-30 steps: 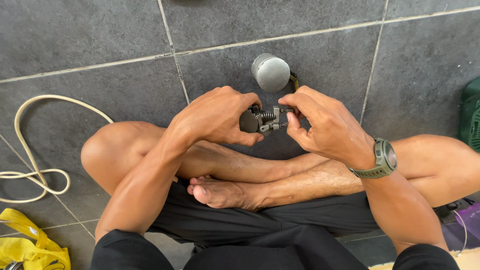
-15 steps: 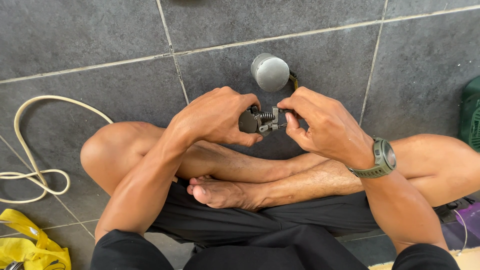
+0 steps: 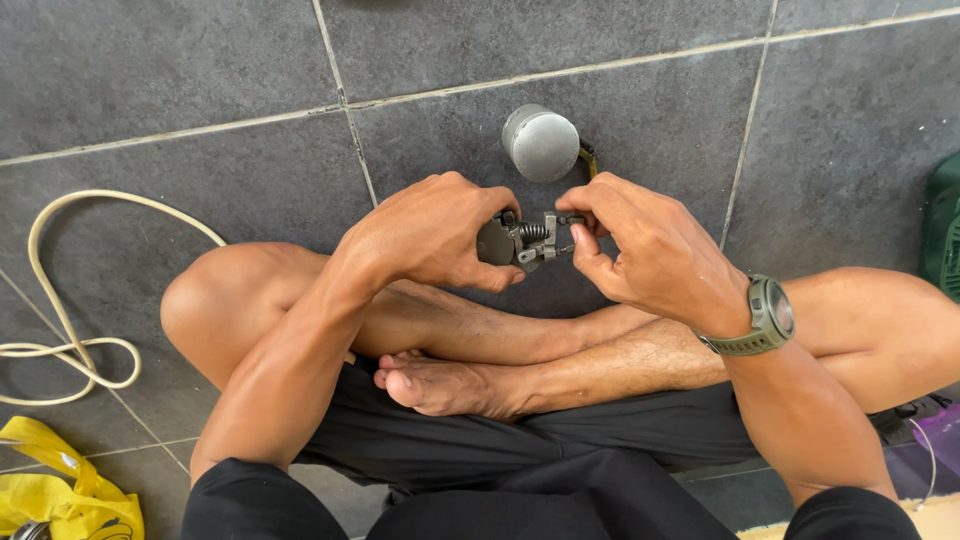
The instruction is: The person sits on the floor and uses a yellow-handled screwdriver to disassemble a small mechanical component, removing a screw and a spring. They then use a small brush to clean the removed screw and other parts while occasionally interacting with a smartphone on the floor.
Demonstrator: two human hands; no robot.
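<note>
I sit cross-legged on a dark tiled floor and hold a small metal mechanism [image 3: 525, 243] with a coil spring and a dark round end above my shins. My left hand [image 3: 435, 232] is wrapped around its dark round end. The fingertips of my right hand [image 3: 645, 250] pinch the small metal bracket end on the right side of the part. A green watch [image 3: 768, 318] is on my right wrist.
A grey metal cylinder [image 3: 541, 142] with a short yellow-green wire stands on the floor just beyond my hands. A cream cable [image 3: 62, 300] loops at the left. A yellow bag [image 3: 60, 500] lies bottom left, a green object [image 3: 942, 230] at the right edge, and a purple thing [image 3: 930, 440] lower right.
My hands have barely shifted; the right fingers have adjusted their pinch on the bracket end of the mechanism. Everything else is as before.
</note>
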